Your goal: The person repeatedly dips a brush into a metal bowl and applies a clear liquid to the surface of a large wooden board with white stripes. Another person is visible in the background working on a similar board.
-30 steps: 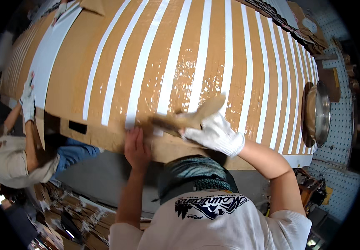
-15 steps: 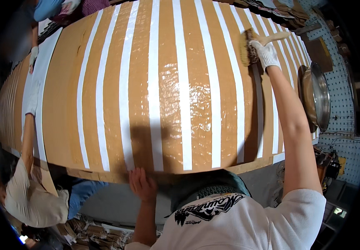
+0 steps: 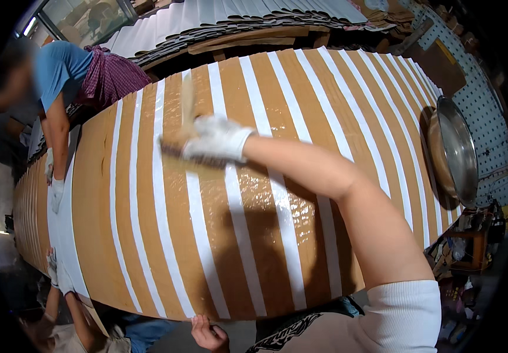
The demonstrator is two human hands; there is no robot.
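Cardboard sheets (image 3: 166, 235), brown with white stripes, span a long table. At the near edge the bare left hand (image 3: 209, 333) curls its fingers on the board. Farther out, the gloved right hand (image 3: 216, 140) clamps a brush (image 3: 187, 109) on the glossy surface. Beyond, co-workers' gloved hands (image 3: 56, 191) press the sheets, and a metal basin (image 3: 457, 153) sits at right.

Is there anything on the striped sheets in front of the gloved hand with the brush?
Nothing visible. The right hand holds the brush flat on the brown-and-white striped sheets. The surface around it shows only stripes and wet sheen. The metal bowl and a co-worker's gloved hand sit at the edges.
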